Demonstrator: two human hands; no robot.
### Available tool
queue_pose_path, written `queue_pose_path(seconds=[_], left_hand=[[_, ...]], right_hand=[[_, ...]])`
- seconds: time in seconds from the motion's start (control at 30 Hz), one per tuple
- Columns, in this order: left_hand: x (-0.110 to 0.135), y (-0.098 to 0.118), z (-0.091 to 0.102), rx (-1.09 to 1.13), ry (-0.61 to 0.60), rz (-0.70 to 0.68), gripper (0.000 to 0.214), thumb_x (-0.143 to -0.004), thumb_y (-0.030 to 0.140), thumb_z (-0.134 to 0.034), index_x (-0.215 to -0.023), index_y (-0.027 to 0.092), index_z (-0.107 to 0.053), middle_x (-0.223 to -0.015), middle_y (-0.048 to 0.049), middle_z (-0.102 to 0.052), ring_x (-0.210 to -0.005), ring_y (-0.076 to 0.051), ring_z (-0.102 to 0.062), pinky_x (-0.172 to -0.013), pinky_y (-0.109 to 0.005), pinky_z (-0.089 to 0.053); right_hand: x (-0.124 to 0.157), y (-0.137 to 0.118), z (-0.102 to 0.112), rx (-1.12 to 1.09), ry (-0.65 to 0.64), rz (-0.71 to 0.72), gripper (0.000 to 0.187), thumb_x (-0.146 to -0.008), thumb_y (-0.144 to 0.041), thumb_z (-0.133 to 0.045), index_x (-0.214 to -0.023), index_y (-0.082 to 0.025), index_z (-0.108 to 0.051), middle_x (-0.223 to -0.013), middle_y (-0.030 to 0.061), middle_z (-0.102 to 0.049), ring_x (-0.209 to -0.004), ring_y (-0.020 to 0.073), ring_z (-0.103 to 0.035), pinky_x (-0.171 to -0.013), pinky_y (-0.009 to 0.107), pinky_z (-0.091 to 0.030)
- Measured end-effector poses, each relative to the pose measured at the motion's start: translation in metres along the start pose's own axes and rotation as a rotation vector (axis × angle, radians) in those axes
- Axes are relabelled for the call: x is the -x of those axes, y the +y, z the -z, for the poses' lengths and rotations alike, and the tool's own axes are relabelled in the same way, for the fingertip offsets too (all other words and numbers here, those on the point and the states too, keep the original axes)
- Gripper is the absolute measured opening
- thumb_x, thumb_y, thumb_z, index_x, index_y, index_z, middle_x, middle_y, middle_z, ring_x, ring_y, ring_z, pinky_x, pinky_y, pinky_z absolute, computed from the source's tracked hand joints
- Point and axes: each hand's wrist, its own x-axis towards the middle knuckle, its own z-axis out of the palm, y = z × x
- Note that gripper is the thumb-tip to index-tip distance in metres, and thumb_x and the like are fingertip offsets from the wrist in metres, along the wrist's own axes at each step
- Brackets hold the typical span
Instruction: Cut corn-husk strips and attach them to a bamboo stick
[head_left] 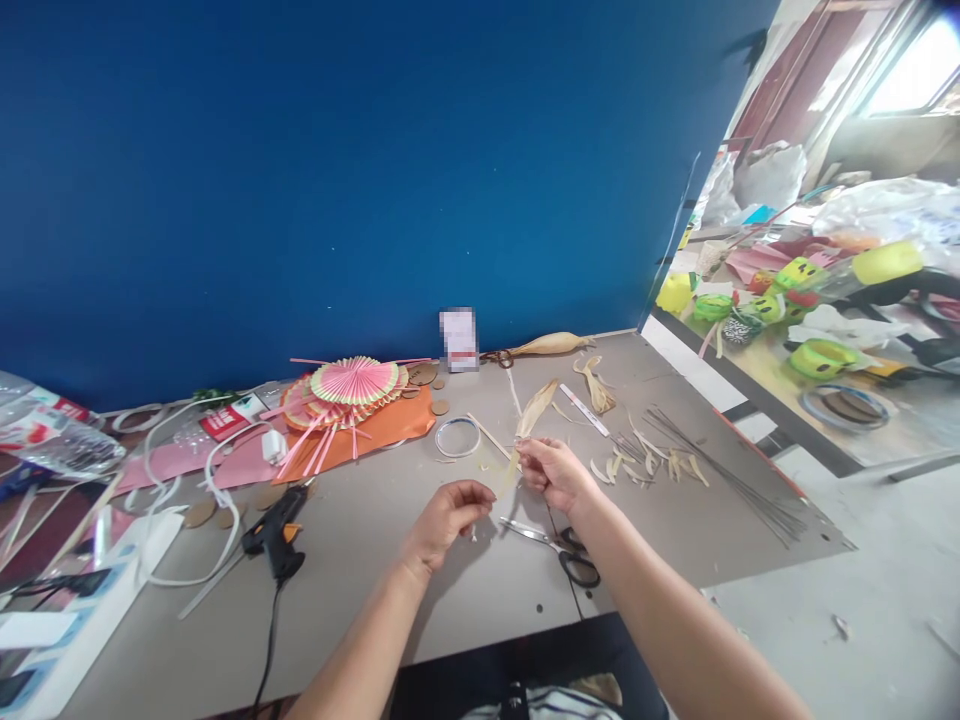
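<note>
A dried, pale yellow husk strip (534, 412) is pinched at its lower end by my right hand (553, 474), and its tip rises toward the wall. Just left of it, my left hand (448, 518) is closed in a pinch near the same strip's lower end; what it grips is too small to make out. Black-handled scissors (559, 548) lie on the grey table (450, 600) just below both hands.
A black glue gun (276, 530) with its cord lies to the left. Pink and green paper fans (346, 388) rest on orange paper. A wire ring (457, 437), husk scraps (651, 462), thin wires (731, 478) and a whole husk (551, 345) lie behind and to the right.
</note>
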Motion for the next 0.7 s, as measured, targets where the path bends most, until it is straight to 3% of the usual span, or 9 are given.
queue_pose_path(seconds=[0.13, 0.23, 0.37, 0.53, 0.7], left_hand=[[-0.005, 0.008, 0.0, 0.083, 0.114, -0.003, 0.022, -0.06, 0.028, -0.06, -0.077, 0.015, -0.063, -0.071, -0.0022, -0.056, -0.059, -0.008, -0.043, -0.043, -0.016, -0.025], [-0.008, 0.01, -0.011, 0.024, 0.066, -0.018, 0.026, -0.061, 0.036, -0.061, -0.076, 0.015, -0.064, -0.067, -0.0009, -0.054, -0.056, -0.007, -0.04, -0.042, -0.016, -0.023], [-0.011, 0.006, -0.023, -0.023, 0.057, -0.019, 0.022, -0.056, 0.032, -0.066, -0.066, 0.014, -0.06, -0.053, 0.0043, -0.045, -0.045, -0.004, -0.032, -0.04, -0.017, -0.02], [-0.01, 0.003, -0.026, -0.055, 0.068, 0.034, 0.021, -0.056, 0.031, -0.065, -0.067, 0.014, -0.059, -0.055, 0.0044, -0.046, -0.044, -0.004, -0.031, -0.039, -0.017, -0.019], [-0.007, 0.0, -0.027, -0.085, 0.001, 0.083, 0.018, -0.054, 0.028, -0.066, -0.061, 0.014, -0.056, -0.05, 0.0053, -0.042, -0.044, -0.004, -0.03, -0.038, -0.017, -0.018]], right_hand=[[-0.001, 0.001, 0.003, 0.071, -0.008, 0.02, 0.022, -0.058, -0.025, -0.061, -0.051, -0.017, -0.042, -0.034, -0.011, -0.03, -0.029, 0.0006, -0.016, -0.033, 0.019, -0.006], [0.0, 0.004, 0.002, 0.115, 0.001, 0.03, 0.023, -0.059, -0.027, -0.06, -0.049, -0.017, -0.042, -0.032, -0.0111, -0.028, -0.028, 0.001, -0.016, -0.033, 0.02, -0.005], [0.001, 0.007, 0.003, 0.151, 0.012, 0.044, 0.022, -0.059, -0.028, -0.06, -0.051, -0.017, -0.043, -0.033, -0.0113, -0.027, -0.029, 0.0014, -0.016, -0.034, 0.02, -0.007], [0.004, 0.009, 0.009, 0.185, 0.045, 0.081, 0.024, -0.061, -0.033, -0.057, -0.053, -0.018, -0.041, -0.038, -0.0109, -0.027, -0.033, 0.002, -0.017, -0.035, 0.02, -0.01], [0.002, 0.01, 0.01, 0.281, 0.084, 0.113, 0.023, -0.062, -0.034, -0.055, -0.053, -0.018, -0.041, -0.036, -0.0106, -0.025, -0.033, 0.0032, -0.017, -0.036, 0.021, -0.013]])
